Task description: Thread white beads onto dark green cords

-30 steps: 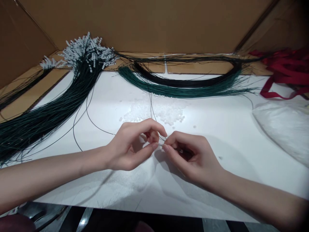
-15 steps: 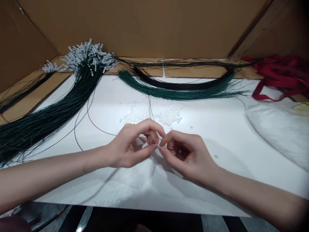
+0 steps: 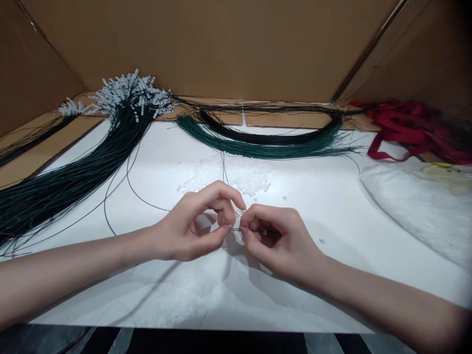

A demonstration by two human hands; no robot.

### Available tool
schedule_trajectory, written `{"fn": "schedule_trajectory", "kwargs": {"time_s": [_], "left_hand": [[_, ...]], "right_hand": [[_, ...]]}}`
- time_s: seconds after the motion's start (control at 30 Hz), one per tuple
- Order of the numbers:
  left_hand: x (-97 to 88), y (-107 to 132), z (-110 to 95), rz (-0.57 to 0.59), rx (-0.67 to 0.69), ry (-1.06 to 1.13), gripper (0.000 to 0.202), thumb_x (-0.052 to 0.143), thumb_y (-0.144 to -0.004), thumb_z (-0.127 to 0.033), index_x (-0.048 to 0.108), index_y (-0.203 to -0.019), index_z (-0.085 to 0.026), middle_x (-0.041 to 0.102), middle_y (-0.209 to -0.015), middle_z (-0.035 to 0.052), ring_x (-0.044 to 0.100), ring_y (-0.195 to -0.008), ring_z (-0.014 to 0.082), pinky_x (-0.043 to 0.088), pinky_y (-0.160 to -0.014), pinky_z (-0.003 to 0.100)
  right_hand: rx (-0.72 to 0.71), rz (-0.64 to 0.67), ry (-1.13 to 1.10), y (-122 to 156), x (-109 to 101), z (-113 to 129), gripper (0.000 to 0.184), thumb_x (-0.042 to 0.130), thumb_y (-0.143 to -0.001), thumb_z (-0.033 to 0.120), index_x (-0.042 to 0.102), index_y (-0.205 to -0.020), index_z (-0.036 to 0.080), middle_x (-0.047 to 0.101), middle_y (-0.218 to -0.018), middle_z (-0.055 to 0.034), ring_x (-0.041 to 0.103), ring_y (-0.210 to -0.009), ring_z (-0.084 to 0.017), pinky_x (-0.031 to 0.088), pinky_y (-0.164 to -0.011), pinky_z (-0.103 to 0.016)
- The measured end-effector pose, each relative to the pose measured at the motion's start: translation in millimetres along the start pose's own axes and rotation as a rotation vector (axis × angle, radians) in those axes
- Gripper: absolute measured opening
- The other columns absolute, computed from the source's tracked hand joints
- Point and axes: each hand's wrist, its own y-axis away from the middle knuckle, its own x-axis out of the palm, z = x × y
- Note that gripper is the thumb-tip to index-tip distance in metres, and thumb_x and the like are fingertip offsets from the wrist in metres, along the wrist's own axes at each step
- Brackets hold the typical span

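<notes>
Between my two hands runs a short stretch of thin dark wire (image 3: pixel 236 229), above the white board. My left hand (image 3: pixel 201 221) pinches it between thumb and fingers, with the index finger arched above. A small gap away, my right hand (image 3: pixel 275 236) is closed on the same wire, its thumb and index fingertip pressed together. Whether a bead is inside either pinch I cannot tell. Just beyond my fingers lies a spread of small white translucent beads (image 3: pixel 236 174). Thin dark strands also pass behind my fingertips.
At left lies a thick bundle of dark green wires (image 3: pixel 121 140) with white beaded ends (image 3: pixel 129 96). Loose green and black wires (image 3: pixel 265 147) curve behind the beads. Red ribbon (image 3: pixel 401 130) and a clear plastic bag (image 3: pixel 424 206) are at right. Cardboard walls (image 3: pixel 236 49) enclose the white board (image 3: pixel 332 295).
My hands have drawn slightly apart, baring more wire between the fingertips. A small white speck at the fingertips earlier no longer shows. The whole view has shifted slightly.
</notes>
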Motion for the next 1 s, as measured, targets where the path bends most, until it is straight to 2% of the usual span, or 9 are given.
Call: {"fn": "schedule_trajectory", "kwargs": {"time_s": [0.17, 0.33, 0.47, 0.6, 0.77, 0.87, 1.0], "left_hand": [[-1.6, -1.0, 0.3, -0.016, 0.017, 0.061, 0.036, 0.059, -0.082, -0.005, 0.047, -0.113, -0.019, 0.059, -0.077, -0.0001, 0.056, -0.066, 0.0094, 0.042, -0.051, 0.015], [-2.6, -0.3, 0.8, -0.018, 0.005, 0.084, 0.034, 0.06, -0.084, -0.009, 0.047, -0.113, -0.02, 0.058, -0.075, -0.0013, 0.051, -0.055, 0.0062, 0.039, -0.047, 0.014], [-2.4, 1.5, 0.4, -0.011, -0.033, 0.126, 0.033, 0.06, -0.086, -0.012, 0.046, -0.114, -0.021, 0.058, -0.078, -0.0006, 0.044, -0.05, 0.0048, 0.031, -0.038, 0.012], [-2.2, 1.2, -0.6, -0.022, -0.057, 0.176, 0.029, 0.059, -0.088, -0.013, 0.046, -0.113, -0.02, 0.056, -0.077, -0.0004, 0.041, -0.05, 0.0044, 0.03, -0.039, 0.011], [-3.5, -0.3, 1.7, 0.001, -0.016, 0.213, 0.03, 0.058, -0.088, -0.013, 0.045, -0.114, -0.02, 0.055, -0.076, -0.0007, 0.043, -0.053, 0.0058, 0.03, -0.04, 0.013], [-3.4, 0.6, 3.3, -0.012, 0.016, 0.158, 0.028, 0.058, -0.088, -0.013, 0.047, -0.113, -0.02, 0.056, -0.075, -0.0001, 0.05, -0.061, 0.009, 0.036, -0.046, 0.016], [-6.2, -0.8, 4.2, -0.106, 0.058, 0.03, 0.024, 0.058, -0.089, -0.014, 0.052, -0.111, -0.018, 0.059, -0.082, 0.002, 0.057, -0.075, 0.0126, 0.048, -0.069, 0.024]], "right_hand": [[-0.011, 0.0, 0.028, 0.6, -1.1, -0.4, 0.013, 0.051, -0.071, 0.005, 0.057, -0.077, 0.015, 0.038, -0.054, 0.0081, 0.033, -0.047, -0.005, 0.028, -0.044, -0.018], [-0.013, 0.006, -0.001, -0.2, -2.9, 0.0, 0.013, 0.05, -0.07, 0.004, 0.052, -0.072, 0.016, 0.037, -0.054, 0.0083, 0.031, -0.047, -0.004, 0.027, -0.043, -0.017], [-0.025, 0.001, -0.025, -0.7, -2.8, 1.1, 0.012, 0.053, -0.071, 0.006, 0.048, -0.068, 0.017, 0.037, -0.054, 0.0079, 0.032, -0.046, -0.004, 0.026, -0.042, -0.017], [-0.026, -0.007, -0.027, -0.5, -2.3, -0.1, 0.017, 0.057, -0.074, 0.01, 0.044, -0.065, 0.018, 0.036, -0.055, 0.0078, 0.032, -0.046, -0.004, 0.025, -0.041, -0.017], [-0.002, -0.008, -0.008, 0.0, -2.0, -2.4, 0.023, 0.059, -0.076, 0.013, 0.04, -0.065, 0.019, 0.033, -0.055, 0.008, 0.03, -0.047, -0.005, 0.025, -0.042, -0.018], [-0.004, 0.004, -0.012, 0.0, -2.7, -2.1, 0.019, 0.058, -0.079, 0.015, 0.044, -0.067, 0.018, 0.035, -0.057, 0.0072, 0.031, -0.048, -0.005, 0.026, -0.043, -0.019], [0.003, 0.03, -0.041, -0.3, -4.7, 0.2, 0.015, 0.056, -0.085, 0.018, 0.05, -0.071, 0.016, 0.041, -0.059, 0.0054, 0.034, -0.051, -0.006, 0.028, -0.045, -0.02]]}}
